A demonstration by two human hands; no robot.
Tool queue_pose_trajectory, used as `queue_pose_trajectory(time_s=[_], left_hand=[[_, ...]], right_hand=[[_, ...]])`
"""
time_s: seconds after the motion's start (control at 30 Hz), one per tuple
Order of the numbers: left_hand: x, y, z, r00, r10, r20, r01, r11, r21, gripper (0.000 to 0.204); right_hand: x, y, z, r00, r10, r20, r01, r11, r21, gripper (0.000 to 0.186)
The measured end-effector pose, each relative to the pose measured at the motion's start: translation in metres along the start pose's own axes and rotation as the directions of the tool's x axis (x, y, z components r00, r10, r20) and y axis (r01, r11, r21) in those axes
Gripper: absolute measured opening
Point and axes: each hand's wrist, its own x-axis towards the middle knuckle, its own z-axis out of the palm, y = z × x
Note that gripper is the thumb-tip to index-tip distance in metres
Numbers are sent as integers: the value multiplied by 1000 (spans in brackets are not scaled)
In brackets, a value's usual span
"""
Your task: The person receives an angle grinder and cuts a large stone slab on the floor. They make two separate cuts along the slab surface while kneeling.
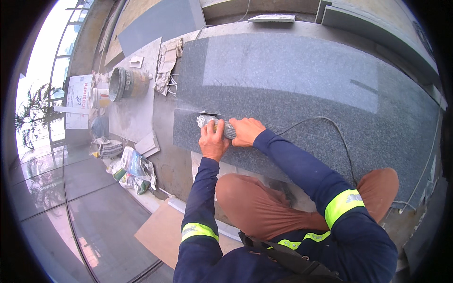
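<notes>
A dusty angle grinder (202,120) lies over the left part of a dark speckled granite slab (292,106). My left hand (214,142) is closed around its front, close to the gear head. Behind it, my right hand (246,132) grips the rear of the body. The thin disc (210,113) meets the slab on the far side of the tool. A pale streak of dust runs left from the disc toward the slab's left edge. From the grinder's rear, a dark power cord (325,119) loops right over the stone and back toward my knee.
Left of the slab stand a large dirty bucket (134,84) and a smaller white bucket (100,98). Plastic bags (134,170) and tile offcuts (147,144) lie nearer. A grey panel (163,27) rests at the far left. More slabs (373,30) lean along the far right.
</notes>
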Motion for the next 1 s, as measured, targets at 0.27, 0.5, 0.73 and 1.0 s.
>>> queue_pose_trajectory(time_s=[0.27,0.5,0.73,1.0], left_hand=[[-2,20,-12,999,23,-48,-25,999,-39,71],[-3,21,-10,999,19,-34,-20,1000,-12,71],[0,2,2,1000,0,14,0,1000,1,73],[-1,12,-4,999,13,33,-13,1000,14,74]], right_hand=[[-26,1,-19,998,25,49,-26,1000,3,80],[-25,4,-16,999,27,22,-27,1000,5,69],[0,3,-2,1000,11,9,-11,1000,19,62],[-15,7,-6,1000,3,-23,-2,1000,22,47]])
